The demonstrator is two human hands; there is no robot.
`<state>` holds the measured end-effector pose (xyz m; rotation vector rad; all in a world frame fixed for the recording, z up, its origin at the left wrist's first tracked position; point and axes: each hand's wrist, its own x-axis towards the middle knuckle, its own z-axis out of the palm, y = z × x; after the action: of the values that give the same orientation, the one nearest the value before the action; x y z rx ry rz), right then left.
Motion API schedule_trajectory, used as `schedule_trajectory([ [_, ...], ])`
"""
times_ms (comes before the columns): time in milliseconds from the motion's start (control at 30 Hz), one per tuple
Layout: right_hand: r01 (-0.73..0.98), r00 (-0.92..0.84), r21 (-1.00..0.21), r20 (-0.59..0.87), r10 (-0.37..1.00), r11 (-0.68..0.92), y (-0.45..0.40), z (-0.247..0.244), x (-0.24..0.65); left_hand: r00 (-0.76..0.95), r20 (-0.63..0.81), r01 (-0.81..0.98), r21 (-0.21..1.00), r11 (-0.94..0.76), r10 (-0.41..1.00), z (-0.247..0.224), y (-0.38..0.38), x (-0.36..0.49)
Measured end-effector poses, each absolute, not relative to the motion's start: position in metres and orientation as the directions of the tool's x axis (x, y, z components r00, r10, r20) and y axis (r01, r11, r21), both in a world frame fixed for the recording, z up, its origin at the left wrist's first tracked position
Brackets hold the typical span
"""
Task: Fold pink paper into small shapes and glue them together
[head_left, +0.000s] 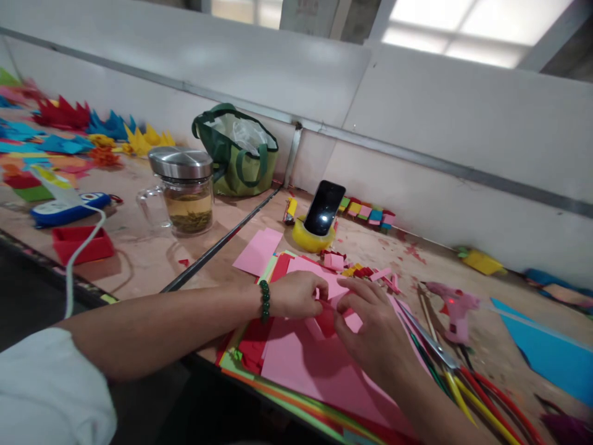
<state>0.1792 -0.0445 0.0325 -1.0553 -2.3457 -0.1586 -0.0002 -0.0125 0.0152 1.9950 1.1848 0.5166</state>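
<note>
My left hand (299, 295), with a green bead bracelet on its wrist, has its fingers curled and pressed on a small red paper piece (328, 321). Facing it, my right hand (365, 312) has its thumb and fingers bent around the other side of that piece, fingertips apart. Both hands are over pink paper sheets (306, 364), which lie on a stack of coloured paper. Small pink, red and yellow paper bits (359, 271) lie just beyond my fingers.
Scissors (440, 352) and a pink glue gun (456, 306) lie right of the stack. Behind it a phone (324, 207) leans in a yellow tape roll (306, 238). A glass tea mug (188, 201), green bag (250, 167) and red paper box (83, 244) stand left.
</note>
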Motion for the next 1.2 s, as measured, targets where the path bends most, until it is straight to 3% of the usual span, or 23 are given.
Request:
schedule_trajectory([
  [167, 0.724, -0.534, -0.132, 0.515, 0.671, 0.677, -0.043, 0.033, 0.182, 0.479, -0.062, 0.502, 0.837, -0.216, 0.875, 0.013, -0.015, 0.004],
  [400, 0.726, -0.536, -0.190, 0.446, 0.717, 0.661, -0.043, 0.034, 0.189, 0.501, -0.255, 0.370, 0.927, 0.061, 0.827, 0.014, -0.020, 0.006],
  [533, 0.725, -0.533, -0.230, 0.409, 0.740, 0.649, -0.044, 0.036, 0.191, 0.526, -0.201, 0.323, 0.946, 0.025, 0.826, 0.013, -0.017, 0.006],
  [700, 0.718, -0.536, -0.237, 0.412, 0.737, 0.654, -0.045, 0.038, 0.191, 0.535, -0.258, 0.266, 0.955, 0.130, 0.804, 0.015, -0.015, 0.006],
  [900, 0.719, -0.533, -0.241, 0.412, 0.739, 0.652, -0.044, 0.039, 0.190, 0.565, -0.251, 0.277, 0.955, 0.106, 0.786, 0.016, -0.017, 0.004],
  [1200, 0.743, -0.550, -0.091, 0.482, 0.682, 0.663, -0.044, 0.038, 0.193, 0.467, -0.180, 0.281, 0.959, 0.048, 0.866, 0.018, -0.019, 0.006],
])
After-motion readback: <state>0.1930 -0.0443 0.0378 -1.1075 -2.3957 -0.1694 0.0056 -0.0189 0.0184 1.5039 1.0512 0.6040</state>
